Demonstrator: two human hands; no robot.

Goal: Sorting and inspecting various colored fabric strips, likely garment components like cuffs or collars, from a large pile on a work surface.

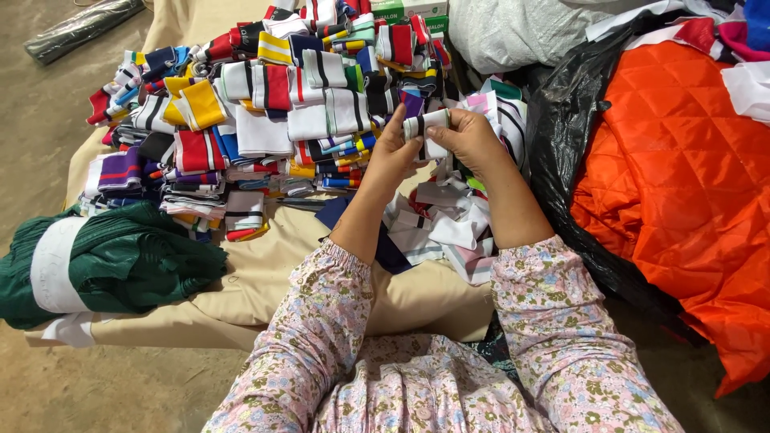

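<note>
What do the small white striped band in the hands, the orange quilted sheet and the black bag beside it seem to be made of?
Small white band with a dark stripe: likely ribbed knit, matte and soft, folding between both hands.
Orange quilted sheet: probably padded synthetic fabric, with a slight sheen and diamond stitching.
Black bag: thin glossy plastic, crinkled.
</note>
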